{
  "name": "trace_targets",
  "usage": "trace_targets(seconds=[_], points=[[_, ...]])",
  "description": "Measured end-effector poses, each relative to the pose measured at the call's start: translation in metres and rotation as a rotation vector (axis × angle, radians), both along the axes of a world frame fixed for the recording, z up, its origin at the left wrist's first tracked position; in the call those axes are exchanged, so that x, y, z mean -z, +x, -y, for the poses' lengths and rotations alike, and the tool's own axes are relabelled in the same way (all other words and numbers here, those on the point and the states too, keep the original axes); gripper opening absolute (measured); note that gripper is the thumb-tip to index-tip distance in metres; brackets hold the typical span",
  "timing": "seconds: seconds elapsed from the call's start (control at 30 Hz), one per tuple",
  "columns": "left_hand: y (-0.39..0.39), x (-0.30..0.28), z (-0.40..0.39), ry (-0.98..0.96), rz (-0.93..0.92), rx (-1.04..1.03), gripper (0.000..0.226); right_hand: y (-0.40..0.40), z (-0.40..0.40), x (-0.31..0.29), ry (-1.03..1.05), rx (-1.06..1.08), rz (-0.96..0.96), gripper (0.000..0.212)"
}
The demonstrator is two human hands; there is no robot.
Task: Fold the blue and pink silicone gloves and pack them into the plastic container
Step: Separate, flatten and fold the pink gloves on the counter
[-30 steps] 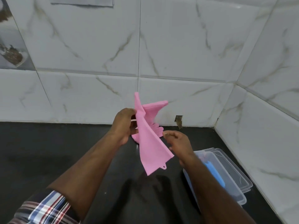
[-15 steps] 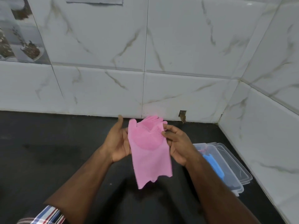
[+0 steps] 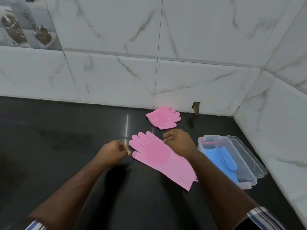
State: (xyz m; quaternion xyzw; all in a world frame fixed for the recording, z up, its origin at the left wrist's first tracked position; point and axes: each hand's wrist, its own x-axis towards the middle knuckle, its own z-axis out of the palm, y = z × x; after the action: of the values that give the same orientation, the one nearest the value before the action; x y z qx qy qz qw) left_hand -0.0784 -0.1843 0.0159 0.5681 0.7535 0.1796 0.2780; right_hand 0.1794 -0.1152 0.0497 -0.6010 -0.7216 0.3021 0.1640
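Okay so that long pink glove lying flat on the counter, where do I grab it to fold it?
Probably pinch the cuff end of the flat pink glove, the straight edge nearest you at lower right. It lies unfolded with its fingers pointing away toward the wall, so come from your side and lift the cuff over toward the fingers.

No text, label, brand, number or sign can be read anywhere in the head view. The pictured tile far up and left of the left hand (image 3: 114, 151) shows only a blurred decorative motif, with no lettering that can be made out.
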Motion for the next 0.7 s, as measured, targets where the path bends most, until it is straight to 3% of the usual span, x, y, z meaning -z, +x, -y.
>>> trace_targets(seconds=[0.03,0.2,0.4,0.6,0.7], points=[[0.004,0.003,-0.002,0.021,-0.028,0.050,0.016,0.000,0.005,0.007,-0.034,-0.031,0.043,0.019],[0.022,0.022,-0.020,0.072,-0.326,0.343,0.044,0.003,0.029,0.044,-0.130,-0.091,0.190,0.014],[0.037,0.026,-0.034,-0.094,-0.452,0.472,0.064,0.013,0.048,0.063,-0.201,-0.148,0.239,0.027],[0.026,0.035,-0.026,-0.099,-0.352,0.426,0.036,0.010,0.044,0.062,-0.102,-0.097,0.317,0.027],[0.020,0.034,-0.016,-0.119,-0.378,0.416,0.033,0.002,0.040,0.058,0.019,-0.124,0.382,0.034]])
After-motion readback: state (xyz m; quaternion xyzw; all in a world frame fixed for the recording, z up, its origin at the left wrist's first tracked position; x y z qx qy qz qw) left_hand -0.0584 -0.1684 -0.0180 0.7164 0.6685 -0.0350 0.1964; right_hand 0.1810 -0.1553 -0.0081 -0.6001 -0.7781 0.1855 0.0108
